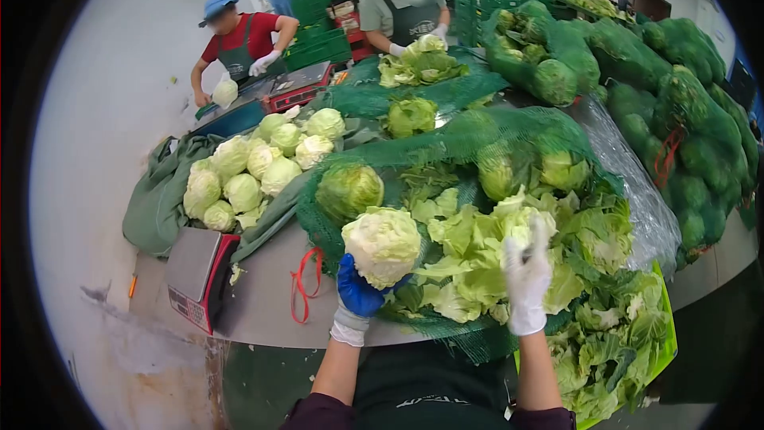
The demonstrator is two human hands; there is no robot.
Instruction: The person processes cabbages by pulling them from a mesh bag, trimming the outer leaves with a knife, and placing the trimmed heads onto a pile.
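A pale cabbage (382, 247) is held upright in the left grip (360, 293), the blue-gloved fingers cupped around its lower side and clamped on it. The right grip (527, 283), white-gloved, is raised over the loose leaves (469, 251) with its fingers apart; whether a leaf is touched by it cannot be told. The step in hand is judged to be the steadying of 1 cabbage largely bared of loose outer leaves. For any turning or shifting of it, support from below and a light hold would be called for, since its surface leaves could be torn.

Just beside the held cabbage, a greener cabbage (348, 191) is partly covered by green netting (446, 143). A red band (299, 287) is seen on the bench (270, 318), near a scale (193, 271). Farther off, a heap of pale cabbages (263, 161) is gathered on green cloth (155, 191). At the right, more leaves are held in a lime-green crate (671, 330). Across the bench, cabbages are handled by 2 people, 1 in a red top (243, 40) and 1 in a grey top (372, 12).
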